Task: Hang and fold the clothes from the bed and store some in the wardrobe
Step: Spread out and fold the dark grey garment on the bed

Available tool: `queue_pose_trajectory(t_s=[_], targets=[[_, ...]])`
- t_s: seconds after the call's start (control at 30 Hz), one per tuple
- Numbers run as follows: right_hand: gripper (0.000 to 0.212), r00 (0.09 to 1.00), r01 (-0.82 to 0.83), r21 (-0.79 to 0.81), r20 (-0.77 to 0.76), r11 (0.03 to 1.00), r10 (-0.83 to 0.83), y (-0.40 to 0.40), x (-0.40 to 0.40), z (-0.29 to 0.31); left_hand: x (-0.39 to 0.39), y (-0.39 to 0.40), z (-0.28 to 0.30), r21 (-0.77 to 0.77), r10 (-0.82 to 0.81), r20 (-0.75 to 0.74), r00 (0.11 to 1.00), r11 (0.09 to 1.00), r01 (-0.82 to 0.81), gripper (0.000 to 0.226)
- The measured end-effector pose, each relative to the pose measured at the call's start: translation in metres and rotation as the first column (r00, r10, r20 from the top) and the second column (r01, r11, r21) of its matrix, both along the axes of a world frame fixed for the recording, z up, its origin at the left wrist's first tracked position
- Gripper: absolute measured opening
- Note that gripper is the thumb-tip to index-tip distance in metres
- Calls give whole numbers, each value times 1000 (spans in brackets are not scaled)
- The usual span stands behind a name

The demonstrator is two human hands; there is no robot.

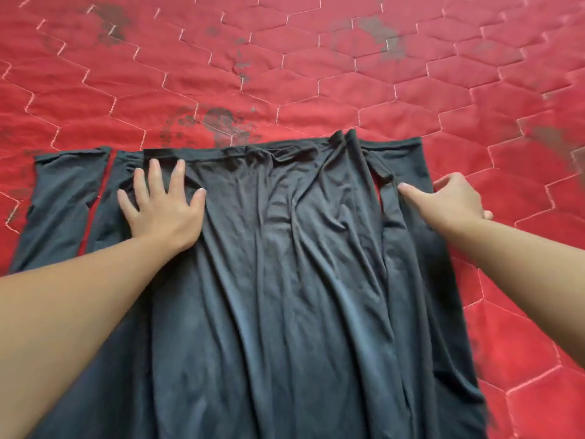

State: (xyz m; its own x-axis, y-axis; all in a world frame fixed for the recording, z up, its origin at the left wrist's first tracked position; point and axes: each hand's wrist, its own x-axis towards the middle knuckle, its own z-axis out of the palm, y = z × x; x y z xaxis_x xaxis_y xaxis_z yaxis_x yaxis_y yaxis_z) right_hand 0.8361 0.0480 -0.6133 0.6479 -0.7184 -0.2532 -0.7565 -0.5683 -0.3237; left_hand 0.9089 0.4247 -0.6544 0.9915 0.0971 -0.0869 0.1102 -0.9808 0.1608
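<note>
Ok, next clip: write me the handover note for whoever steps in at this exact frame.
Left hand: open, fingers spread, pressing flat on the dark garment near its far left edge.
Right hand: on the garment's right side panel; its forefinger touches the cloth, but whether it grips is unclear.
The garment lies spread on the red quilted bedcover, still wrinkled down the middle, with a strip lying apart on the left.
Done: laid out. Left: smooth, fold, store. No wardrobe or hanger in view.
</note>
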Motion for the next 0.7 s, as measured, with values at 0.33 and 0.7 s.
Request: queue_pose_trajectory(t_s=[0.33, 0.7], targets=[[11, 940, -168, 506, 342, 846, -18, 0, -38, 48, -142, -173, 44, -741, -444, -134, 886, 638, 208, 17], [30, 916, -400, 614, 286, 680, 280, 94, 20, 86, -112, -142, 51, -728, -400, -589, 702, -114, -676, 41]])
